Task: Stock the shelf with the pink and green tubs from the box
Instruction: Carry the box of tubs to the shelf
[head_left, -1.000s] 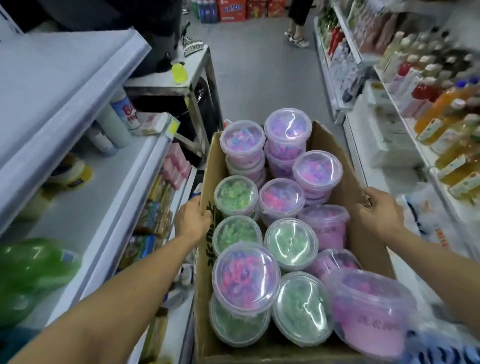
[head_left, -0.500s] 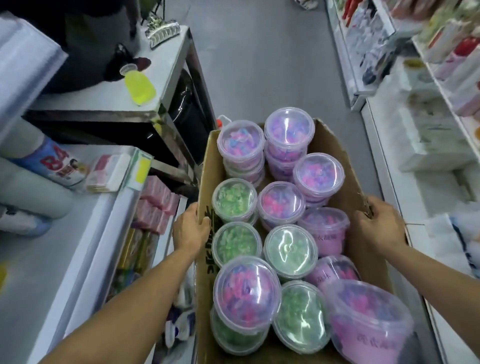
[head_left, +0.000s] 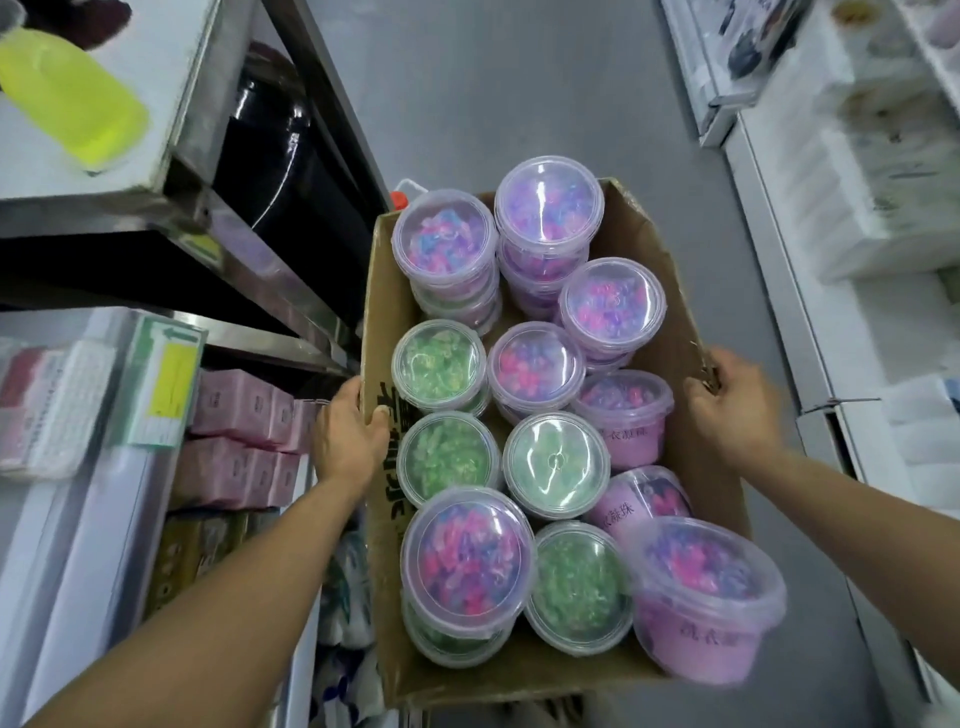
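An open cardboard box (head_left: 670, 291) hangs over the aisle floor, full of clear-lidded tubs. Several pink tubs (head_left: 613, 304) fill its far end and right side, some stacked. Several green tubs (head_left: 439, 366) sit along the left and middle. One pink tub (head_left: 706, 597) leans against the near right corner. My left hand (head_left: 348, 436) grips the box's left wall, thumb over the rim. On the right wall my right hand (head_left: 737, 410) holds the edge. The shelf (head_left: 104, 519) stands at the left with pink packets (head_left: 239, 410) on a lower level.
A metal table (head_left: 171, 130) with a yellow bottle (head_left: 67, 98) stands at the far left, a black bin beneath it. White shelving (head_left: 852, 218) with pale packs lines the right. Grey aisle floor (head_left: 509, 88) runs ahead. Bagged goods lie low beside the left shelf.
The view has tilted downward and the box has sunk lower toward the floor. Both hands keep the same grip on its walls.
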